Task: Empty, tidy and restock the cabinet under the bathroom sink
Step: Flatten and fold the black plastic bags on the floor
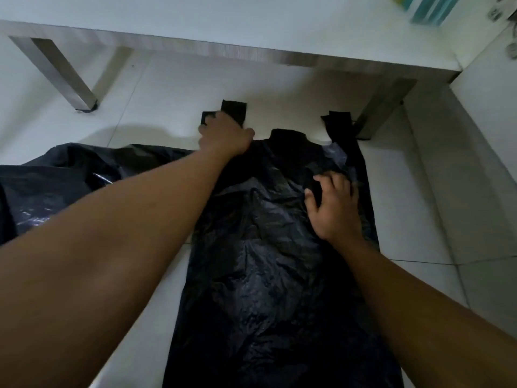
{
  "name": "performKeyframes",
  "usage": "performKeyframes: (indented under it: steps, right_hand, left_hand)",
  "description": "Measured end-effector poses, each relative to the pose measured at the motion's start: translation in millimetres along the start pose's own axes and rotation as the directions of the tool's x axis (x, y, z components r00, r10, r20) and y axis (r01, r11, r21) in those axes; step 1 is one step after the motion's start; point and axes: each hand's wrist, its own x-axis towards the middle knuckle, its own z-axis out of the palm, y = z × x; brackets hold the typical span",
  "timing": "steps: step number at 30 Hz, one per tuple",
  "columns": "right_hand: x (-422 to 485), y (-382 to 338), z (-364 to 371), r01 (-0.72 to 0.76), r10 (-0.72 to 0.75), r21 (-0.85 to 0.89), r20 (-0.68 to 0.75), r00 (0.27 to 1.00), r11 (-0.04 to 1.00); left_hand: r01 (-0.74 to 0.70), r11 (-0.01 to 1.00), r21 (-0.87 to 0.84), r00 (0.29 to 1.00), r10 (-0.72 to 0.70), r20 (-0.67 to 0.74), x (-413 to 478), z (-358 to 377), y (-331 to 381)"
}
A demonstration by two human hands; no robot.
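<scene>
A black plastic bag (268, 247) lies spread flat on the white tiled floor, its two handle loops pointing toward the cabinet. My left hand (223, 135) grips the left handle loop, fingers curled round it. My right hand (333, 205) rests on the right upper part of the bag with fingers spread, pressing the plastic flat. A second black bag (70, 180) lies crumpled at the left, partly under my left forearm.
The white cabinet's bottom edge (251, 51) runs across the top, standing on metal legs at the left (64, 77) and at the right (383, 107). A white wall panel (481, 135) closes the right side. Teal-striped packaging (430, 9) shows at the top right.
</scene>
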Motion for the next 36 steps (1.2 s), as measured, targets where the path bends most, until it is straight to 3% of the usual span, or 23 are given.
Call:
performKeyframes:
  steps: [2,4,9,12,15,19,22,30,31,33,34,35,36]
  right_hand:
    - [-0.2,1.0,1.4,0.003,-0.003,0.002,-0.006,1.000,1.000]
    - [0.4,1.9,2.8,0.005,-0.004,0.004,-0.013,1.000,1.000]
    - [0.4,2.8,4.9,0.002,-0.002,-0.005,-0.013,1.000,1.000]
    - [0.2,3.4,4.6,0.009,-0.009,0.004,-0.017,1.000,1.000]
    - [0.1,2.3,4.4,0.003,-0.003,0.018,-0.009,1.000,1.000]
    - [-1.0,1.0,3.2,0.008,-0.008,0.003,-0.013,1.000,1.000]
    - [-1.3,1.3,3.8,0.013,-0.013,-0.011,-0.018,1.000,1.000]
    - [-0.9,1.9,4.8,-0.005,0.005,-0.008,-0.002,1.000,1.000]
    - [-0.7,1.8,4.9,-0.006,0.006,-0.008,-0.002,1.000,1.000]
    - [-0.7,1.4,4.7,-0.011,0.010,-0.010,-0.005,1.000,1.000]
    - [-0.8,1.2,4.8,-0.012,0.012,-0.007,-0.006,1.000,1.000]
    - [-0.7,0.8,4.7,-0.013,0.013,-0.005,-0.008,1.000,1.000]
    - [-0.6,0.7,4.7,-0.013,0.012,-0.003,-0.009,1.000,1.000]
  left_hand:
    - [0.109,0.980,0.163,0.993,-0.116,0.031,30.1,-7.0,-12.0]
    - [0.121,0.965,0.231,0.990,-0.133,0.037,44.6,-8.5,-22.5]
    - [0.095,0.983,0.156,0.995,-0.096,0.001,59.0,-4.9,-23.6]
    - [0.106,0.994,-0.009,0.994,-0.105,0.008,64.7,-7.3,-21.5]
    - [0.116,0.954,-0.277,0.993,-0.116,0.016,68.7,-12.6,-10.7]
    - [0.322,0.710,-0.626,0.946,-0.207,0.251,68.6,-24.5,0.6]
    - [0.352,0.577,-0.737,0.934,-0.165,0.317,71.6,-31.6,0.9]
    - [0.151,0.784,-0.602,0.988,-0.139,0.068,98.2,-40.3,-0.3]
    - [0.151,0.787,-0.599,0.988,-0.141,0.063,100.7,-39.9,1.7]
    - [0.223,0.674,-0.704,0.971,-0.220,0.096,101.9,-41.6,2.6]
    - [0.205,0.780,-0.591,0.974,-0.222,0.045,97.5,-42.7,-0.6]
    - [0.058,0.949,-0.310,0.996,-0.078,-0.052,104.2,-39.2,-5.2]
    - [-0.039,0.960,-0.277,0.995,0.012,-0.099,112.6,-35.7,-8.3]
